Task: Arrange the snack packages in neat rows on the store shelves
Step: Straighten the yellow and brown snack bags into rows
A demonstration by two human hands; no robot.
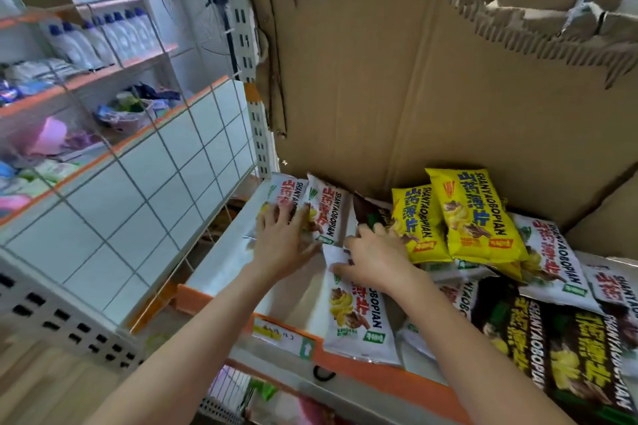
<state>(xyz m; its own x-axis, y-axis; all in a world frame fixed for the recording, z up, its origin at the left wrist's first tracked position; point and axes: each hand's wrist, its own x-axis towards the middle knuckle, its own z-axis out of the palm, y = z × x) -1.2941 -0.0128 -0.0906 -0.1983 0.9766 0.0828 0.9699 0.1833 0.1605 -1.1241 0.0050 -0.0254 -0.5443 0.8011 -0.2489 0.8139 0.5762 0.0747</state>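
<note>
Snack packages lie on a white shelf (224,262) with an orange front edge. Two white packages (328,207) stand at the back left, and my left hand (286,238) lies flat on them with straight fingers. My right hand (373,259) grips the top of another white package (355,317) that lies flat near the shelf's front. A dark brown package (367,212) stands just behind my right hand. Two yellow packages (473,214) rest on a loose pile to the right. More white packages (552,266) and a black package (566,352) fill the right side.
Torn brown cardboard (414,97) lines the back of the shelf. A white wire-grid divider (165,162) stands on the left. Beyond it another rack holds white bottles with blue caps (103,34) and mixed goods. A lower shelf (276,400) shows below.
</note>
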